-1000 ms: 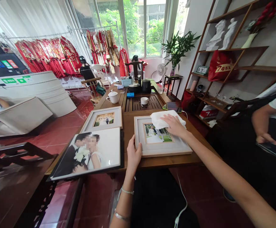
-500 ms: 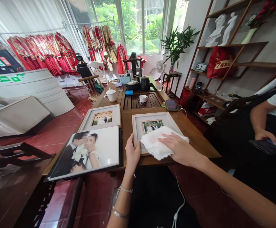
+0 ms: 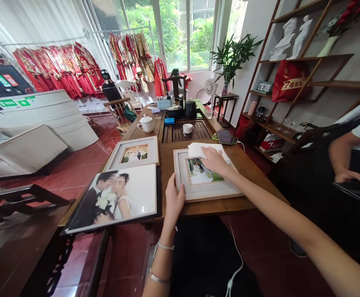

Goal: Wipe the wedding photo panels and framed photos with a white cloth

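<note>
A light-coloured picture frame (image 3: 209, 192) with a couple's photo behind its front lies flat on the wooden table before me. My left hand (image 3: 175, 195) grips the frame's lower left edge, thumb near the front and fingers along the side. Pressed on a white cloth (image 3: 196, 150) is my right hand (image 3: 215, 161), at the frame's far edge; the cloth covers the top of the frame and part of the photo. To the left lie a second framed photo (image 3: 115, 153) and a large wedding print (image 3: 144, 185), which overhangs the near table edge.
Farther along the table (image 3: 164, 165) stand a white teapot (image 3: 145, 123), a slatted tea tray (image 3: 175, 134) with a white cup (image 3: 188, 128), and a phone (image 3: 228, 137) on a cable. At right, a seated person's hand (image 3: 353, 178) holds a dark phone.
My right hand and the cloth have moved away from me, from the frame's lower part to its far edge, uncovering more of the photo. My left hand keeps its hold on the frame.
</note>
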A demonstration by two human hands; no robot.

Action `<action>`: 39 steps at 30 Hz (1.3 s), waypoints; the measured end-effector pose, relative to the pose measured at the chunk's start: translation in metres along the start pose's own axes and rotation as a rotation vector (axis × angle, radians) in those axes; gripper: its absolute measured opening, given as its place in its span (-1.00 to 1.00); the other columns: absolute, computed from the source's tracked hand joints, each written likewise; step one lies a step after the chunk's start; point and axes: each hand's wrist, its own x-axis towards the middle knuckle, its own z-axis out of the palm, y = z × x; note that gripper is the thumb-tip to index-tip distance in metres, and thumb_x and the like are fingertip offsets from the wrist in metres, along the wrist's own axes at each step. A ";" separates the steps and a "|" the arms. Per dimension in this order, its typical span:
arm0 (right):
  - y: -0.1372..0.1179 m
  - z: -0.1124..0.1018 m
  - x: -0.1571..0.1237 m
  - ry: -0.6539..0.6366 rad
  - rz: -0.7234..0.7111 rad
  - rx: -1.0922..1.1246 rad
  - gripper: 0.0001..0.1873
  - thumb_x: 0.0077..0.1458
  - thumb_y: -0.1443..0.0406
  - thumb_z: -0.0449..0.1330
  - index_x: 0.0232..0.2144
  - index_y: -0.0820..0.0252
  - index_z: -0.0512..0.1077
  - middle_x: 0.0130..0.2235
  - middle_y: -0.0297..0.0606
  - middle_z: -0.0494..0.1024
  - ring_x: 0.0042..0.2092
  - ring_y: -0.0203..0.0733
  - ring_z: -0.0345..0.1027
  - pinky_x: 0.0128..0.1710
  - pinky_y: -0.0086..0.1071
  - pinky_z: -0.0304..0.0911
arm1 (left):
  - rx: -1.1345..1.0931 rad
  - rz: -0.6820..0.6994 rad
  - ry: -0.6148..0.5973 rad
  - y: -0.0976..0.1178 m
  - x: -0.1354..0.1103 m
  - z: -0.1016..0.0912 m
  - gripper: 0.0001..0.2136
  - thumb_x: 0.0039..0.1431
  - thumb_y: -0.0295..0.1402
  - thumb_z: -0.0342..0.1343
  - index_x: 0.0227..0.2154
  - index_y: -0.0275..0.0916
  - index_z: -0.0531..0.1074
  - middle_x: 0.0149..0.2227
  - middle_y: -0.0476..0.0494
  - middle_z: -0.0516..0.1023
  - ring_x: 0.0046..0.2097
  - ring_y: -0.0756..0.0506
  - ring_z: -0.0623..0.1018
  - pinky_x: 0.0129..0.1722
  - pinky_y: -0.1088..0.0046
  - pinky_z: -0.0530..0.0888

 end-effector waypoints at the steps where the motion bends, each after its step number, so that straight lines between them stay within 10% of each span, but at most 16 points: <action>1: -0.009 0.002 0.008 -0.017 -0.008 0.009 -0.38 0.14 0.31 -0.07 0.26 0.27 0.09 0.30 -0.01 0.11 0.29 0.33 -0.13 0.10 0.41 -0.13 | -0.007 0.000 0.000 0.000 0.000 0.000 -0.55 0.13 -0.39 0.03 0.11 -0.35 0.27 0.17 -0.39 0.35 0.21 -0.23 0.34 0.23 0.13 0.22; 9: -0.053 0.019 -0.008 -0.224 -0.272 0.027 -0.21 -0.07 0.46 0.01 0.26 0.02 0.11 0.33 -0.32 0.05 0.34 0.25 -0.34 0.11 0.49 -0.32 | -0.080 -0.043 0.009 0.006 0.006 -0.002 -0.71 0.19 -0.40 -0.03 -0.04 -0.28 0.40 -0.02 -0.27 0.51 0.05 -0.17 0.47 0.12 0.21 0.33; 23: 0.017 -0.023 -0.109 -0.242 -0.740 -0.015 -0.10 -0.30 0.58 -0.03 0.18 0.06 0.24 0.26 -0.32 0.23 0.33 -0.07 -0.14 0.27 0.12 -0.32 | 0.047 0.077 -0.041 0.013 0.030 0.014 -0.55 0.07 -0.59 -0.05 0.06 -0.34 0.34 0.26 -0.36 0.21 0.32 -0.25 0.15 0.28 0.11 0.13; 30: 0.064 -0.034 -0.109 -0.037 -0.533 -0.184 -0.25 -0.27 0.56 -0.02 0.05 0.13 0.38 0.16 -0.23 0.38 0.25 0.03 0.06 0.25 0.16 -0.26 | 0.143 0.120 -0.107 0.015 0.037 0.015 -0.61 0.12 -0.57 -0.07 0.04 -0.43 0.34 0.24 -0.46 0.22 0.33 -0.30 0.11 0.29 0.07 0.11; 39: 0.067 -0.016 -0.008 -0.035 -0.241 -0.286 -0.31 -0.10 0.46 0.05 0.16 0.16 0.27 0.25 -0.11 0.23 0.27 0.08 -0.01 0.20 0.12 -0.10 | 0.262 0.100 -0.085 0.013 0.040 0.005 -0.64 0.10 -0.57 -0.02 -0.02 -0.39 0.42 0.16 -0.39 0.36 0.24 -0.25 0.31 0.26 0.17 0.24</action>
